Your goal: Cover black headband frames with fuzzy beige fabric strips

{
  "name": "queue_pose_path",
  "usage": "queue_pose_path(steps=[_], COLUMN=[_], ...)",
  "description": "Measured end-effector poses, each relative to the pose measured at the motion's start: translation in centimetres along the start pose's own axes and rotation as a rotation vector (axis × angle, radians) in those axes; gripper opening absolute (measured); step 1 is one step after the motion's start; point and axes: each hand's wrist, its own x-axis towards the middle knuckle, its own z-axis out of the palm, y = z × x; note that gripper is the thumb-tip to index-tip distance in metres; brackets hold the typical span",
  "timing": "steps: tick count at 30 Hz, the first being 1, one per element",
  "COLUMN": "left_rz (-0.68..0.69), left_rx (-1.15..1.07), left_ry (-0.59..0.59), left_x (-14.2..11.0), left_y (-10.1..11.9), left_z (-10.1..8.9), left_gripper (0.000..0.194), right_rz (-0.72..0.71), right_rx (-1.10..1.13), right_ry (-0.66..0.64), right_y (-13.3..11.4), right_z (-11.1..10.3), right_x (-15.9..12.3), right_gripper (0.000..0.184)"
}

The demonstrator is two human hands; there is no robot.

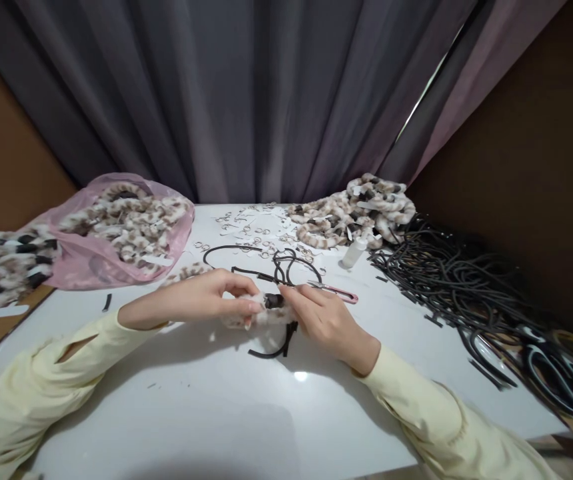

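Observation:
My left hand (209,295) pinches a fluffy white-and-brown fur tube (266,317) between thumb and fingers, beside a dark band (274,301) on it. On the other side of that band, my right hand (327,324) is closed on the same fur tube, and its fingertips partly hide it. Short black cord pieces (271,353) lie or hang just below the tube. Behind my hands, looped black cord (291,267) rests on the white table (206,413). A pink-handled cutter (342,293) lies just beyond my right hand.
A pink plastic bag (69,257) of fur tubes stands at left, with more fur pieces (6,267) beside it. Small metal rings (261,233) are scattered at the back, near a fur pile (361,210) and a small bottle (354,253). Black cords (431,267) and large scissors (551,373) occupy the right.

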Motion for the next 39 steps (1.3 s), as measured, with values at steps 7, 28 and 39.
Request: queue_pose_path(steps=[7,28,39], left_rz=[0.076,0.016,-0.026], left_rx=[0.127,0.014,-0.029], left_ry=[0.010,0.017,-0.017], left_x=[-0.1,-0.6,-0.7], left_y=[-0.2,0.9,1.1], left_z=[-0.1,0.0,0.2], left_gripper=[0.029,0.030,0.033], right_rz=[-0.208,-0.239,-0.257], right_rx=[-0.064,-0.127,-0.127], right_ry=[0.183,0.201,0.221], right_y=[-0.1,-0.9,-1.1], right_z=[-1.3,-1.5,-1.8], right_x=[0.3,-0.7,-0.4], right_gripper=[0.016,0.020,0.024])
